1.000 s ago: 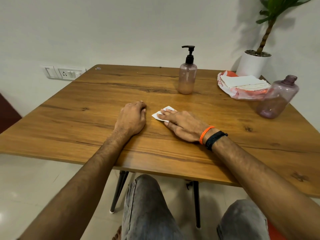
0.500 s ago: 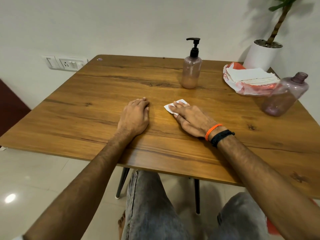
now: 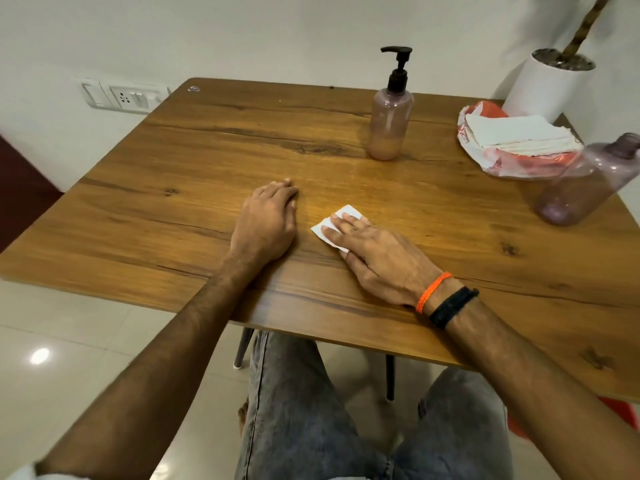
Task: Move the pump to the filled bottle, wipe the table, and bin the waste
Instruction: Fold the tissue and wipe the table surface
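My right hand (image 3: 375,259) lies flat on a small folded white tissue (image 3: 343,216) and presses it onto the wooden table (image 3: 214,157) near the middle. My left hand (image 3: 265,225) rests palm down beside it, fingers loosely together, holding nothing. A pinkish bottle (image 3: 390,124) with a black pump (image 3: 397,65) stands upright at the back, partly filled with pale liquid. A second pinkish bottle (image 3: 581,185) without a pump leans at the right edge of the table.
A red-and-white plastic bag (image 3: 502,161) with a stack of white tissues (image 3: 517,133) sits at the back right. A white plant pot (image 3: 543,84) stands behind it. A wall socket (image 3: 121,97) is at the left. My knees are under the table's front edge.
My right hand has slid the tissue a little across the table. The left hand has stayed in place. The camera has tilted down slightly.
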Demonstrator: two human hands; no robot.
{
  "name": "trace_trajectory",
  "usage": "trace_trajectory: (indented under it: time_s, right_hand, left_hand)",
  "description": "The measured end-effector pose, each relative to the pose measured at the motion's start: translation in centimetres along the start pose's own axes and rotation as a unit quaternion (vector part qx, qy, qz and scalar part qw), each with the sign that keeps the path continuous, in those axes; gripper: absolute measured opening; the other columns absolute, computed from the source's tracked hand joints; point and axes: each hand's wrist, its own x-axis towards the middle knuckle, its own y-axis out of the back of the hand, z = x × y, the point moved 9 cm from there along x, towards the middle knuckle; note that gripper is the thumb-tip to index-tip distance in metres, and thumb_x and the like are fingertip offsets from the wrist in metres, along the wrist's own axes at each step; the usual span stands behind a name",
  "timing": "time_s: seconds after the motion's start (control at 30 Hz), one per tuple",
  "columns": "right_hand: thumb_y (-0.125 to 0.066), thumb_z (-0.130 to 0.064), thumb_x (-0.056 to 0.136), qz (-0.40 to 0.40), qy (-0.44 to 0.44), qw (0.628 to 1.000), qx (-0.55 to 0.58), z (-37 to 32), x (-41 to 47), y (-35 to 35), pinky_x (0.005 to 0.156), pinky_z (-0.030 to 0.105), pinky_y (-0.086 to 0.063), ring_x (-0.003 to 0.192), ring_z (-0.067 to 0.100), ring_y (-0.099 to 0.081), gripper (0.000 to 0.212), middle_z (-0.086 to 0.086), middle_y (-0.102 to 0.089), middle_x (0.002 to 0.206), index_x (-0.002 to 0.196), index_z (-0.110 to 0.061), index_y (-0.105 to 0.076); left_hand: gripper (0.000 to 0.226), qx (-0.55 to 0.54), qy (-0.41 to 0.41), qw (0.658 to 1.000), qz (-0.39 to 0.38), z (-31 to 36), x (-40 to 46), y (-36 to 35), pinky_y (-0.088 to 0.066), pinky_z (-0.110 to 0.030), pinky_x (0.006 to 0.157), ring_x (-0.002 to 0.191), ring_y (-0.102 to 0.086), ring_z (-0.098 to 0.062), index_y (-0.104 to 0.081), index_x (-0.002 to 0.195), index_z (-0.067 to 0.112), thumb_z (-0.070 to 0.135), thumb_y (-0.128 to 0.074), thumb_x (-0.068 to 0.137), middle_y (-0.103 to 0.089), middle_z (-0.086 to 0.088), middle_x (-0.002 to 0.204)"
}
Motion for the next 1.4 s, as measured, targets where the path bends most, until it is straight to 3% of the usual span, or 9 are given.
trace_trajectory:
  time_s: [0.17, 0.27, 0.33, 0.47, 0.6, 0.67, 0.8, 0.9, 1.4]
  right_hand:
    - [-0.034, -0.016, 0.102, 0.013, -0.033, 0.998, 0.05, 0.1, -1.1, 1.1, 0.116, 0.013, -0.003, 0.145, 0.006, -0.019, 0.046, 0.0, -0.03, 0.156, 0.148, -0.017, -0.033]
    - [-0.039, -0.021, 0.102, 0.083, -0.087, 0.981, 0.153, 1.4, -1.7, 2.9, 0.081, 0.0, -0.037, 0.089, -0.02, -0.053, 0.034, -0.015, -0.065, 0.093, 0.132, -0.022, -0.055]
    - [-0.04, -0.031, 0.102, 0.15, -0.151, 0.948, 0.237, 3.7, -1.7, 4.4, 0.059, 0.015, -0.038, 0.067, -0.005, -0.055, 0.026, -0.013, -0.06, 0.071, 0.111, -0.026, -0.064]
    - [-0.04, -0.034, 0.101, 0.158, -0.253, 0.862, 0.409, 8.0, 0.0, 4.8, 0.092, 0.051, -0.047, 0.103, 0.03, -0.061, 0.033, 0.009, -0.068, 0.11, 0.118, -0.017, -0.063]
    - [-0.039, -0.028, 0.102, 0.223, -0.201, 0.915, 0.269, 8.6, 2.1, 8.5, 0.064, 0.017, -0.044, 0.086, 0.018, -0.06, 0.03, -0.001, -0.065, 0.097, 0.117, -0.018, -0.064]
    - [-0.042, -0.019, 0.099, 0.253, -0.16, 0.943, 0.147, 7.7, 2.8, 10.1, 0.052, 0.022, -0.038, 0.075, 0.018, -0.057, 0.027, 0.002, -0.065, 0.089, 0.117, -0.015, -0.063]
    - [-0.042, -0.006, 0.089, 0.062, -0.083, 0.995, -0.002, 5.7, 4.7, 5.0, 0.082, 0.042, -0.049, 0.1, 0.036, -0.06, 0.043, 0.019, -0.064, 0.113, 0.131, -0.011, -0.051]
    - [-0.043, -0.005, 0.09, -0.003, -0.064, 0.998, -0.024, 5.4, 4.7, 2.2, 0.111, 0.036, -0.035, 0.137, 0.024, -0.041, 0.051, 0.013, -0.044, 0.147, 0.141, -0.011, -0.044]
    - [-0.035, 0.011, 0.082, -0.01, -0.054, 0.997, 0.058, 7.0, 1.7, 1.5, 0.12, 0.022, -0.004, 0.147, 0.015, -0.016, 0.07, 0.008, -0.021, 0.158, 0.148, -0.009, -0.028]
  left_hand:
    - [0.038, 0.007, 0.001, 1.0, -0.005, 0.1, 0.0, 0.1, -0.03, -0.037, 0.113, 0.133, -0.045, -0.026, -0.057, 0.131, 0.008, 0.017, -0.046, 0.096, -0.05, -0.009, 0.144]
    - [0.038, 0.005, -0.001, 1.0, -0.009, 0.1, 0.0, 0.1, -0.03, -0.039, 0.113, 0.134, -0.044, -0.026, -0.056, 0.132, 0.008, 0.017, -0.046, 0.096, -0.05, -0.009, 0.145]
    - [0.039, 0.002, -0.002, 1.0, -0.013, 0.1, 0.1, 0.0, -0.03, -0.04, 0.113, 0.134, -0.043, -0.027, -0.055, 0.133, 0.008, 0.018, -0.046, 0.096, -0.049, -0.009, 0.146]
    - [0.039, 0.0, -0.003, 1.0, -0.015, 0.0, 0.1, 0.1, -0.03, -0.041, 0.114, 0.134, -0.043, -0.027, -0.055, 0.133, 0.008, 0.018, -0.046, 0.097, -0.049, -0.01, 0.146]
    - [0.039, -0.005, -0.004, 1.0, -0.02, 0.0, 0.0, -0.1, -0.03, -0.041, 0.114, 0.136, -0.042, -0.028, -0.055, 0.133, 0.007, 0.018, -0.046, 0.097, -0.048, -0.01, 0.146]
    - [0.039, -0.01, 0.0, 1.0, -0.022, 0.0, 0.1, -0.1, -0.029, -0.041, 0.115, 0.136, -0.041, -0.028, -0.055, 0.133, 0.007, 0.018, -0.045, 0.097, -0.048, -0.01, 0.147]
    - [0.04, -0.014, -0.002, 1.0, -0.023, -0.1, 0.1, -0.2, -0.028, -0.04, 0.116, 0.138, -0.04, -0.026, -0.054, 0.134, 0.009, 0.019, -0.045, 0.097, -0.047, -0.009, 0.148]
    - [0.039, -0.013, 0.0, 1.0, -0.02, -0.3, 0.3, -0.3, -0.028, -0.04, 0.116, 0.137, -0.041, -0.026, -0.055, 0.134, 0.009, 0.019, -0.046, 0.097, -0.047, -0.008, 0.147]
    - [0.039, -0.014, 0.002, 1.0, -0.022, 0.1, 0.0, 0.1, -0.027, -0.038, 0.116, 0.137, -0.041, -0.025, -0.055, 0.134, 0.007, 0.018, -0.046, 0.097, -0.047, -0.009, 0.147]
